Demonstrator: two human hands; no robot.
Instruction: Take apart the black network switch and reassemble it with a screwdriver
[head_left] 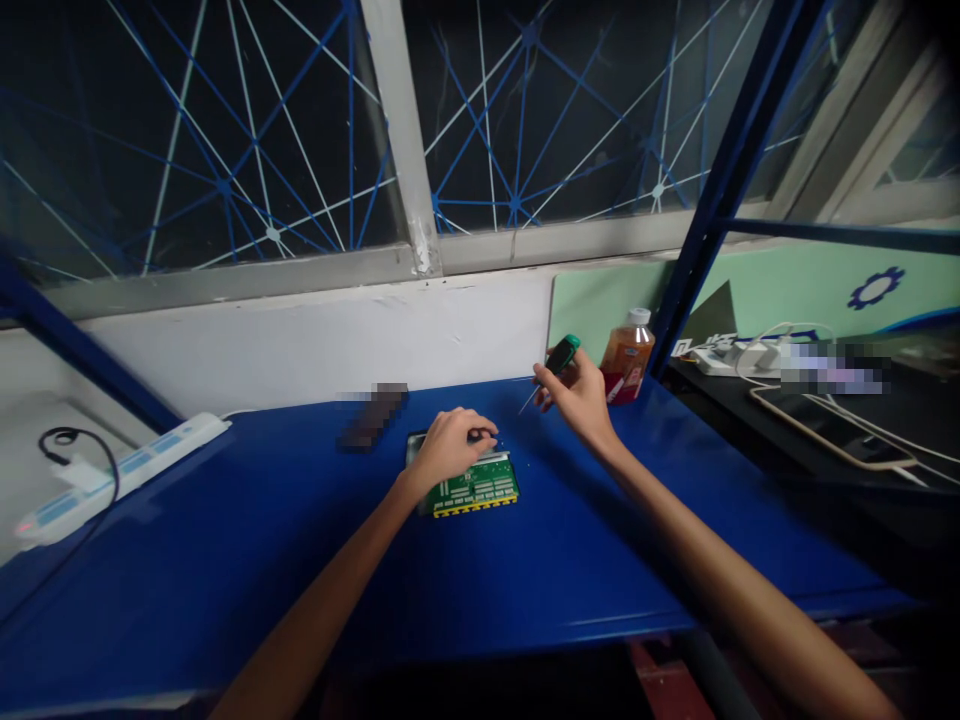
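Observation:
My right hand (579, 390) is closed around a screwdriver (562, 353) with a green and black handle. Its thin shaft slants down to the left, with the tip above the table. My left hand (452, 440) pinches a small black part (475, 435) whose kind I cannot make out. Under and in front of that hand lies a green circuit board (480, 485) with a row of yellow terminals along its near edge. A grey case or tray edge shows behind the board, partly hidden by my left hand. Tiny specks lie on the table right of the board.
The blue table (585, 560) runs back to a white wall. A dark flat object (375, 415) lies behind my left hand. At the left is a white power strip (135, 470) with a black cable. A drink bottle (628, 355) stands behind my right hand, near a blue frame post (697, 220).

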